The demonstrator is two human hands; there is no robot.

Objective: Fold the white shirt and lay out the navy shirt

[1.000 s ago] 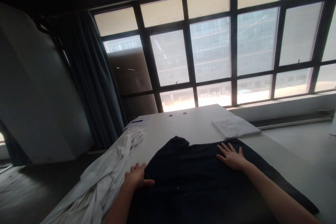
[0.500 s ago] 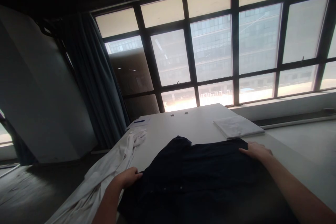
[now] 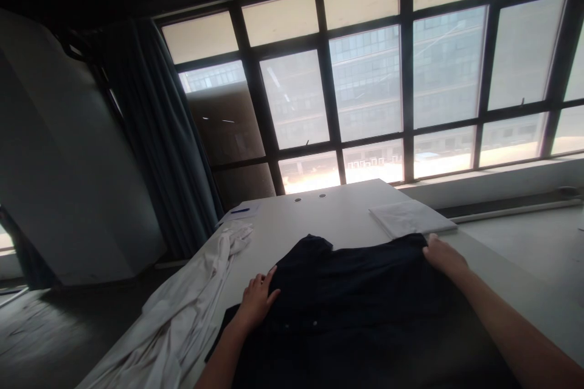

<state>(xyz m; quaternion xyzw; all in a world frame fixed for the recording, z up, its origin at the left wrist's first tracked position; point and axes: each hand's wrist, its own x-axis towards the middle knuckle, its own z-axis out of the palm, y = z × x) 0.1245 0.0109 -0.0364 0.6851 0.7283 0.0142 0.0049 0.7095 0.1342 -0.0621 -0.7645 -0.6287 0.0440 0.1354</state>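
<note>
While both arms reach out over the white table (image 3: pixel 328 219), the dark navy shirt (image 3: pixel 365 298) lies on the table's near half, with small buttons showing along its middle and its cloth loosely and unevenly spread. The left hand (image 3: pixel 258 301) rests palm down at the shirt's left side, fingers parted, and shows no grip. The right hand (image 3: pixel 444 256) sits at the shirt's far right edge, toward the table's right side. Its fingers curl at the hem, but this view cannot confirm whether they pinch the cloth. The hands are well apart, with the breadth of the shirt between them. A flap of the shirt projects past the left wrist toward the table's left edge, and the shirt's far edge rises to a small peak left of centre. A crumpled white garment (image 3: pixel 176 316) lies along the table's left edge and trails over the side. A folded white cloth (image 3: pixel 410 219) sits near the table's far right corner, just beyond the right hand and apart from it. A sheet of paper (image 3: pixel 237 213) with a blue pen (image 3: pixel 239 210) on it lies at the far left corner. A window (image 3: pixel 369 85) stands beyond the table's far edge.
</note>
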